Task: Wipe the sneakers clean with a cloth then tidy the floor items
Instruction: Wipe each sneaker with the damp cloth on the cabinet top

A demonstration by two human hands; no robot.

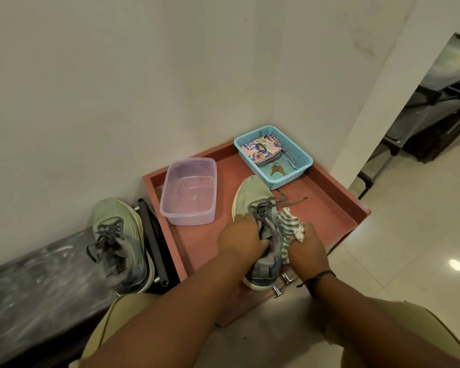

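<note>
Pale walls meet in a corner above a reddish-brown tray-like cabinet top (327, 197) with raised edges, and on it lies the sneaker (252, 197) being cleaned, a light green shoe with grey laces, its toe pointing toward the corner and its heel hanging over the near edge. The left hand (239, 237) grips that sneaker at the tongue and collar, fingers curled into the opening. The right hand (307, 245) is closed around a green-and-white striped cloth (290, 224), pressing it against the shoe's right side; a dark band circles that wrist. Loose lace ends trail across the red surface to the right of the toe. Just left of this shoe stands a clear plastic tub (187, 192) with a shallow layer of water in it. Beyond the toe, almost touching it, sits a blue mesh basket (298, 152) in the corner, holding a floral-patterned pouch (260, 150), a pair of keys (276, 170) and a thin pen-like object along its right wall. The second sneaker (117, 240), matching the first, rests well apart on the left, on a dark marbled ledge (37, 282) beside a black metal rack (152, 235). Two metal knobs (282, 284) show on the cabinet front below the heel. Glossy cream floor tiles (409, 248) spread to the right, toward a doorway with dark furniture behind it.
</note>
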